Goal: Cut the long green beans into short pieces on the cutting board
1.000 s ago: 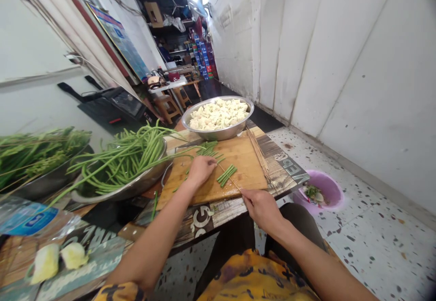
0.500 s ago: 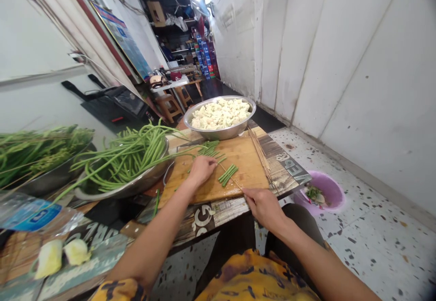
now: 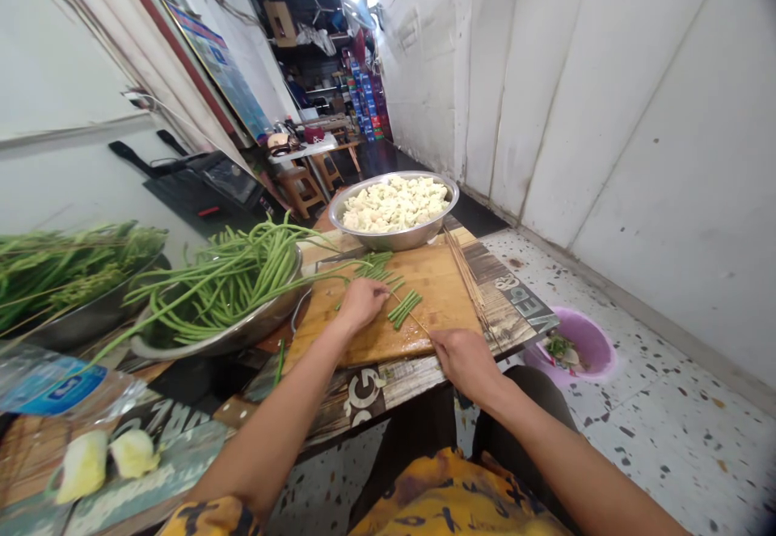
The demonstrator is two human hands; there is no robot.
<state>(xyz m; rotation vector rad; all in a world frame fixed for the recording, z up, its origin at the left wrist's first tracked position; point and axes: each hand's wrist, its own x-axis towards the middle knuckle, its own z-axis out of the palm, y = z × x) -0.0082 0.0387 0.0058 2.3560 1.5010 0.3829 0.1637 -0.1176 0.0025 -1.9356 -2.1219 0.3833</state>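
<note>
A thin wooden skewer (image 3: 419, 327) slants over the cutting board (image 3: 449, 277), with several cut green bean pieces (image 3: 404, 310) side by side along it. Its near end is pinched in my right hand (image 3: 466, 362), at the board's front edge. At the far end, my left hand (image 3: 362, 303) is closed, thumb and finger on the skewer's tip. Beyond that hand lies a pile of cut bean pieces (image 3: 373, 266), partly hidden by it. Several bare skewers (image 3: 466, 277) lie in a bunch along the board's right side.
A steel bowl of cauliflower florets (image 3: 394, 206) stands behind the board. To the left are a bowl of long beans (image 3: 230, 285) and a basin of leafy greens (image 3: 78, 269). A knife handle (image 3: 236, 411) and plastic bag (image 3: 61, 386) lie nearer. A purple tub (image 3: 597, 346) sits on the floor.
Both hands keep their grip on the skewer and have hardly moved. The threaded bean pieces sit in nearly the same place; the view has shifted very slightly.
</note>
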